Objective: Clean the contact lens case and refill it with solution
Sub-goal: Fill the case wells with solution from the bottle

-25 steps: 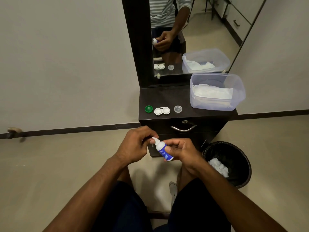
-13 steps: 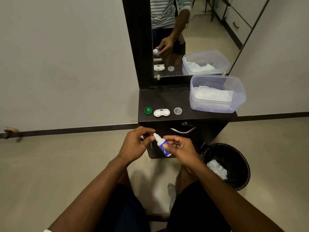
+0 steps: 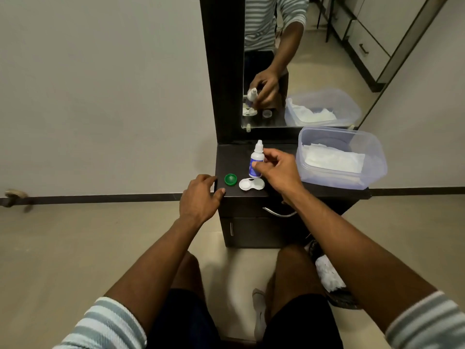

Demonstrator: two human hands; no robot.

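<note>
Both hands have risen from lap height to the dark wooden dresser top [image 3: 251, 152]. Half a second ago they met in front of the drawer, the left pinching the nozzle of the small white squeeze bottle with a blue label [image 3: 256, 161] while the right held its body tilted. Now the right hand [image 3: 278, 170] alone grips the bottle by its lower body between thumb and fingers and holds it upright above the surface, nozzle pointing up, just behind the white twin-well contact lens case [image 3: 251, 184]. Whether the bottle's base touches the top cannot be told. The left hand [image 3: 201, 197] has let go; its fingers curl loosely over the dresser's front left corner, holding nothing. The case lies open near the front edge, both wells uncovered, with a round green screw cap [image 3: 230, 179] just to its left. The clear cap seen earlier to the case's right is now hidden behind the right hand. A translucent plastic tub with white tissues [image 3: 342, 157] sits at the right end, as before.
</note>
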